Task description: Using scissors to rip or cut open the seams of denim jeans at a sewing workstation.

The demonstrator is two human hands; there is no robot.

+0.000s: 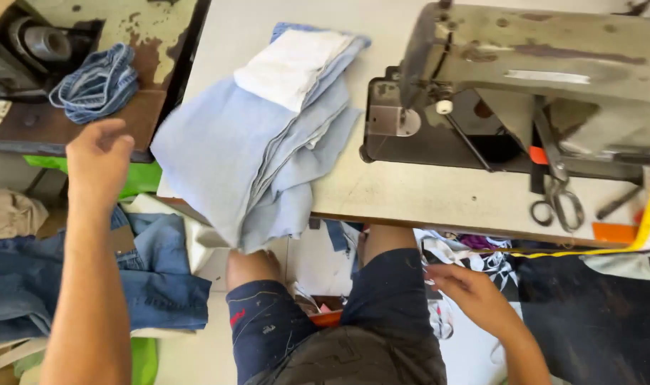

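Observation:
My left hand (96, 158) reaches out to the left, fingers curled and holding nothing, hovering over the edge of a worn side table (89, 117). A bundle of denim strips (95, 84) lies just beyond it. My right hand (466, 285) is low by my right knee, under the sewing table's front edge, fingers loosely bent near patterned cloth (474, 260); whether it pinches anything is unclear. A stack of light blue fabric pieces (260, 142) with a white piece on top hangs over the sewing table's corner.
An old sewing machine (539, 71) stands on the pale table (410, 192), with scissors (559, 203) and a yellow measuring tape (649, 214) beside it. Blue jeans (139, 278) are piled at lower left. Dark cloth lies at lower right.

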